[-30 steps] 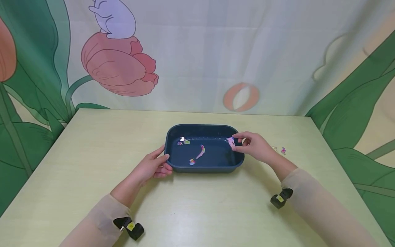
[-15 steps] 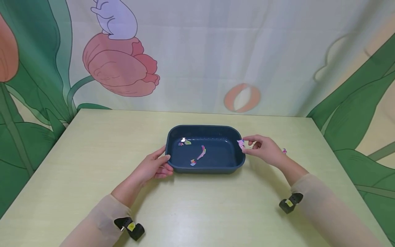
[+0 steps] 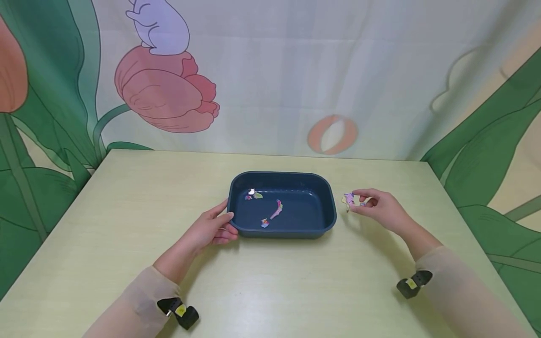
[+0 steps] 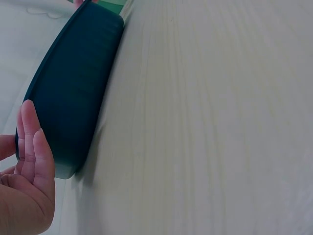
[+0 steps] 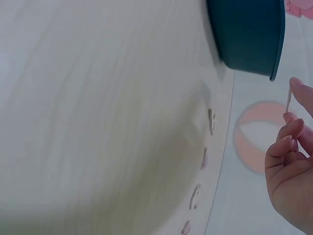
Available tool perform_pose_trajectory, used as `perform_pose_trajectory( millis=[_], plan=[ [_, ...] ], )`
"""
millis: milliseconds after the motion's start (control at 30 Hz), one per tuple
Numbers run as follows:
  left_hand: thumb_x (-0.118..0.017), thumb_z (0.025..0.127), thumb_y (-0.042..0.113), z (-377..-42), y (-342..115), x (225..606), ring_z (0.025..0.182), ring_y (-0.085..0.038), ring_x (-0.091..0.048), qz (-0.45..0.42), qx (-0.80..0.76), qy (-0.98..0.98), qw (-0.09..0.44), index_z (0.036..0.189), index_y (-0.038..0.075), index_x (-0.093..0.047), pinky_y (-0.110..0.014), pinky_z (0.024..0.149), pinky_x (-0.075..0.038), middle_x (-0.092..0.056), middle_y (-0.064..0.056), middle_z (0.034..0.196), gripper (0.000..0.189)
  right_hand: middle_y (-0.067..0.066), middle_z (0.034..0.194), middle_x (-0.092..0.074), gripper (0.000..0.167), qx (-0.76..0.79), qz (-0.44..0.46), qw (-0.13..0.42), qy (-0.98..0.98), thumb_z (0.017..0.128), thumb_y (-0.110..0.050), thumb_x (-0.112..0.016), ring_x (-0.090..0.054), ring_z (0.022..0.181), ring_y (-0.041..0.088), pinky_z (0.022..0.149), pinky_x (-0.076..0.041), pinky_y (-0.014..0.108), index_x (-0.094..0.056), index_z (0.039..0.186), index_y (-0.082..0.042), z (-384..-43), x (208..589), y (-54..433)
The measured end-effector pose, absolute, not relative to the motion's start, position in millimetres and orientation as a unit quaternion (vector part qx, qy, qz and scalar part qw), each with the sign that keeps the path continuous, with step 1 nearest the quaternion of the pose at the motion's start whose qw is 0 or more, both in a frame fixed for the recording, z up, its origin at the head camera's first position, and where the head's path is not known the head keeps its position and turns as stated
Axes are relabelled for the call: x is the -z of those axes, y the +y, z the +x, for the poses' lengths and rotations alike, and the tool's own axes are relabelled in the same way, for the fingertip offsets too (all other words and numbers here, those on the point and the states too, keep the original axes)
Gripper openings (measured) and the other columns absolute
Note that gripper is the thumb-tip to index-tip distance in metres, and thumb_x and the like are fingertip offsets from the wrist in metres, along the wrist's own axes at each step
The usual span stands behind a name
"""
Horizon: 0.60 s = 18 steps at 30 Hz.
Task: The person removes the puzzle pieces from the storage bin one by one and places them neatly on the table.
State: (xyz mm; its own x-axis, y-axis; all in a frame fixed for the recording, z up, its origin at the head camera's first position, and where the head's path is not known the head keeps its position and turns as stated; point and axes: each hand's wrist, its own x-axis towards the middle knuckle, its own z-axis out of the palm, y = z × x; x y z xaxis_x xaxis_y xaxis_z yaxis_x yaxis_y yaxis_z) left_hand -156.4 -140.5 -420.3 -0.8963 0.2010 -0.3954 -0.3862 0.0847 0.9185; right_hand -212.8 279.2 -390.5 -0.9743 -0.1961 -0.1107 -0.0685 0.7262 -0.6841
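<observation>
A dark blue tray (image 3: 282,229) with rounded corners stands on the table. My left hand (image 3: 213,226) grips its left end, thumb over the rim and fingers along the outer wall, as the left wrist view also shows. Right of the tray, my right hand (image 3: 382,209) pinches a thin, flat pink-purple cutout (image 3: 349,199) between thumb and index finger. In the right wrist view this cutout (image 5: 289,100) appears edge-on, above table level. Inside the tray lie a long pink piece (image 3: 276,209), an orange-and-blue piece (image 3: 265,223) and a small cluster of pieces (image 3: 253,194) at the back left.
Several small flat pieces (image 5: 204,159) lie in a row on the table beneath my right hand; the hand partly hides them in the head view. A printed curtain (image 3: 270,84) hangs behind the pale table (image 3: 270,286).
My right hand has moved right, out of the tray and past its right rim, carrying the pink-purple cutout. The left hand keeps its grip on the tray.
</observation>
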Motion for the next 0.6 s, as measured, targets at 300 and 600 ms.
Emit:
perform_pose_trajectory(
  millis=[300,600],
  plan=[
    [-0.045,0.099,0.022,-156,-139,421,0.065,-0.018,-0.066,-0.065,-0.674,0.704,0.216,0.15,0.022,-0.02,-0.027,0.062,-0.054,-0.065,-0.009,0.074,0.057,0.016,0.106,-0.05,0.056,0.348,-0.048,0.097,0.931,0.084,-0.033,-0.07,-0.046,0.085,0.026,0.059,-0.04,0.025,-0.053,0.13,-0.006,-211,394,299],
    [-0.046,0.099,0.024,-155,-140,421,0.067,-0.02,-0.067,-0.065,-0.669,0.708,0.218,0.15,0.022,-0.019,-0.027,0.063,-0.053,-0.065,-0.009,0.076,0.058,0.013,0.104,-0.051,0.058,0.343,-0.048,0.079,0.935,0.083,-0.038,-0.069,-0.046,0.081,0.024,0.057,-0.038,0.025,-0.054,0.129,-0.005,-210,398,323]
  ],
)
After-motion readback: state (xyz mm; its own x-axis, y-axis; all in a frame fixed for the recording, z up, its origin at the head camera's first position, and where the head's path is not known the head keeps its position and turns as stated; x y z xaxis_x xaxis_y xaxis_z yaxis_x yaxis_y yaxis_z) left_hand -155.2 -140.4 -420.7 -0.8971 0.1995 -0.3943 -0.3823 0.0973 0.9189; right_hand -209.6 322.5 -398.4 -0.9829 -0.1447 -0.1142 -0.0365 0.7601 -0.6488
